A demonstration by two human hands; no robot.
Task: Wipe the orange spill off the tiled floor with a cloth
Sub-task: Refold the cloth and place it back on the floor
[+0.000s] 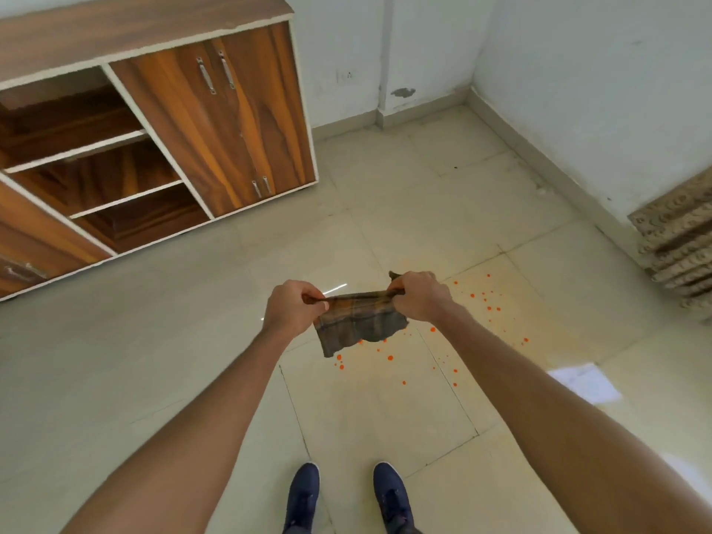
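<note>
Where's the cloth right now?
In the head view, centre frame: the cloth is stretched between the left hand and right hand, held above the orange spill on the tiled floor.

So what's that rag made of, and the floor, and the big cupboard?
The cloth looks like thin woven fabric, maybe cotton: it droops and creases between the left hand and right hand, with a faded check pattern. The floor seems glazed tile, since it has grout lines and shiny reflections. The cupboard looks like wood-grain laminate board with pale edging, though real wood can't be ruled out.
</note>
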